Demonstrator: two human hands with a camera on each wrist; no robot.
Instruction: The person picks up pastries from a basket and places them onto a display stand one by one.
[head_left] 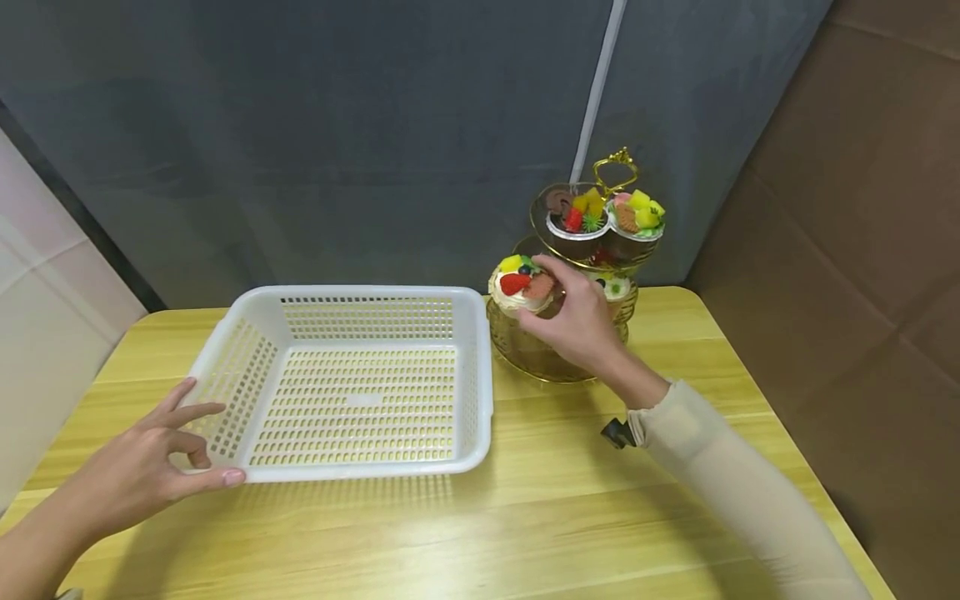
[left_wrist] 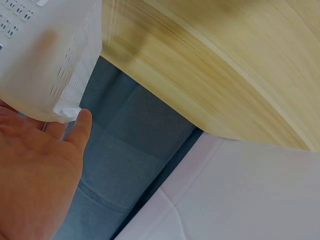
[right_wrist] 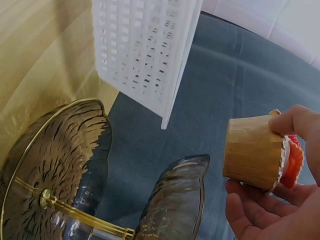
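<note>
My right hand (head_left: 581,321) pinches a cupcake (head_left: 517,287) between thumb and fingers. The cupcake has cream, strawberry and yellow fruit pieces on top; its gold paper cup (right_wrist: 252,152) shows in the right wrist view. It is held at the left side of a tiered stand (head_left: 551,367) of dark, see-through plates with gold rims. Against the front left corner of a white plastic basket (head_left: 363,475) lies my left hand (head_left: 146,467), its fingers spread across the rim and its thumb on the front edge. No items show inside the basket.
Two fruit-topped dessert cups (head_left: 577,221) sit on the stand's upper plate, below a gold ring handle (head_left: 617,171). Another dessert (head_left: 615,287) is partly hidden on a lower tier. A dark grey curtain (head_left: 337,150) hangs behind the wooden table (head_left: 420,542).
</note>
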